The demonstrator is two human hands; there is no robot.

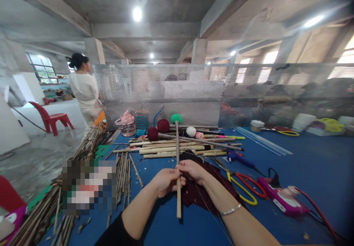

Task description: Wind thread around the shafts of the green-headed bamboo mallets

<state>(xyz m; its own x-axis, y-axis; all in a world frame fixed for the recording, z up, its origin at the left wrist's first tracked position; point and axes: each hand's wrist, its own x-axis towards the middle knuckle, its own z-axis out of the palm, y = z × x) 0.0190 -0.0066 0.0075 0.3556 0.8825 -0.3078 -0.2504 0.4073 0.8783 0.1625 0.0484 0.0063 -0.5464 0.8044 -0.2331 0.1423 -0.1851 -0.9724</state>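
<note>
Upright in front of me is a thin stick (179, 201), pale at its lower end and greyish above, with a green fuzzy head (176, 118) at the top. My left hand (166, 182) is closed around it from the left. My right hand (193, 171) pinches at the same stick from the right, slightly higher. A thin thread (211, 211) trails down from near my right hand. Below the hands lies a dark maroon cloth (203, 192). Beyond them, several bamboo sticks (163, 151), two dark red balls (163, 125) and a white ball (190, 131) rest on the blue table.
To the right are red- and yellow-handled scissors (249, 189), a blue glue gun (240, 158) and a purple power strip (284, 198) with cables. Bundled twigs (83, 153) line the left. A perforated metal screen (166, 91) stands behind; a person (84, 87) stands at left.
</note>
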